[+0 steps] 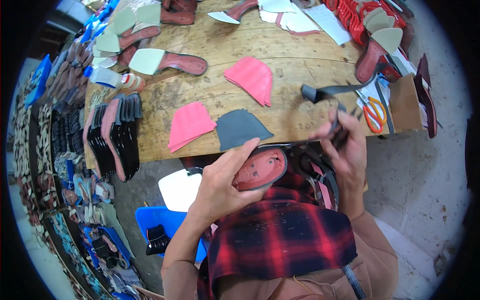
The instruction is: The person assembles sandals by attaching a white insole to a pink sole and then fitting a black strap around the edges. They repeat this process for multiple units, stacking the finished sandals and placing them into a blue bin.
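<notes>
My left hand [220, 185] is closed around a shoe sole [262, 169] just in front of the table edge. The sole's heel end is reddish with a dark rim. A white pad [179, 194], seemingly its toe end, shows on the other side of the hand. My right hand [350, 150], raised at the table's front edge, has its fingers curled around something dark and blurred. Beyond it lies a black strip [332, 90], coiled at one end. Dark grey cut pieces [242, 127] sit just past my left hand, beside pink cut pieces [192, 125].
Orange-handled scissors [374, 115] and a cardboard box [405, 102] stand at the wooden table's [200, 40] right edge. More pink pieces [251, 80] lie farther back. Stacked soles [117, 135], a bottle [105, 77] and pale-toed soles [170, 61] fill the left. A blue stool [170, 220] stands below.
</notes>
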The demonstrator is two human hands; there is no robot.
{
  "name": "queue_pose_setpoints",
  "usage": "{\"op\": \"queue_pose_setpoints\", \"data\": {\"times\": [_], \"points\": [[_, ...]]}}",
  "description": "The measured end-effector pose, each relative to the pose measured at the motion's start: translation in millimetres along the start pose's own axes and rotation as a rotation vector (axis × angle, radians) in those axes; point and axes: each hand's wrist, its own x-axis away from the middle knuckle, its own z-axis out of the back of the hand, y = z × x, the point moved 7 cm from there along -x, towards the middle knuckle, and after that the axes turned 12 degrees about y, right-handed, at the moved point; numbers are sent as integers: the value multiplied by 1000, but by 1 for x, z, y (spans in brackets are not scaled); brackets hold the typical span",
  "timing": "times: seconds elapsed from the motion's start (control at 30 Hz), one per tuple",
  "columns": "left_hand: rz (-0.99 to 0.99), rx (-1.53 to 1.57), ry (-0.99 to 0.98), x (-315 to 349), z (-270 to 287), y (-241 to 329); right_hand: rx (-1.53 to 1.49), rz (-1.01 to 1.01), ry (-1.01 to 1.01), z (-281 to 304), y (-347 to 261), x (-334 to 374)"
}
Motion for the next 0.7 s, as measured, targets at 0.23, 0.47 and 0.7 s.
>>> {"op": "queue_pose_setpoints", "data": {"times": [0.23, 0.47, 0.7], "points": [[-150, -49, 369, -36, 13, -19, 227, 129, -41, -43, 21, 44], [136, 281, 472, -85, -21, -27, 567, 1077, -157, -78, 7, -12], [590, 1097, 324, -92, -40, -63, 452, 569, -143, -62, 22, -25]]}}
